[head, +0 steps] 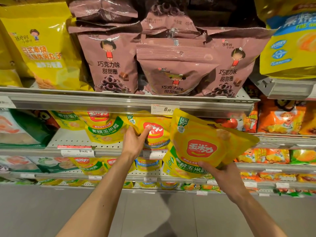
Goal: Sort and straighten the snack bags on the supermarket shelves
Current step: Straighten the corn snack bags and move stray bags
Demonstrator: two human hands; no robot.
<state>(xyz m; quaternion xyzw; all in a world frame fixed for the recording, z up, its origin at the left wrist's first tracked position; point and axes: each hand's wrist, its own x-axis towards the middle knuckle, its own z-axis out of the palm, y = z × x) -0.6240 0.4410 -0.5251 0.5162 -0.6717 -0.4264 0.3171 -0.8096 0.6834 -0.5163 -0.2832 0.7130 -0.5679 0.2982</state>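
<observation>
**Two hands, two yellow corn-snack bags**

Two bare hands work at the second shelf of a supermarket rack. The left hand has its grip clamped on a yellow baked-corn bag that stands on that shelf — thumb across the bag's front by the red logo, fingers curled round its left edge. Just to its left, another bag of the same kind stands on the shelf, tilted a little.

The right hand holds a small stack of the same yellow bags out in front of the shelves, clear of them, tilted with the top leaning left; its thumb presses the lower front, the fingers are hidden behind. At least one more bag shows behind the front one at the right.

Above, the upper shelf carries brown chocolate ring-snack bags, the middle one leaning forward and sitting lower than its neighbours, with a yellow bag at the left. A price tag hangs on the shelf's edge — it reads 6.90. More yellow corn bags line the shelf below.
</observation>
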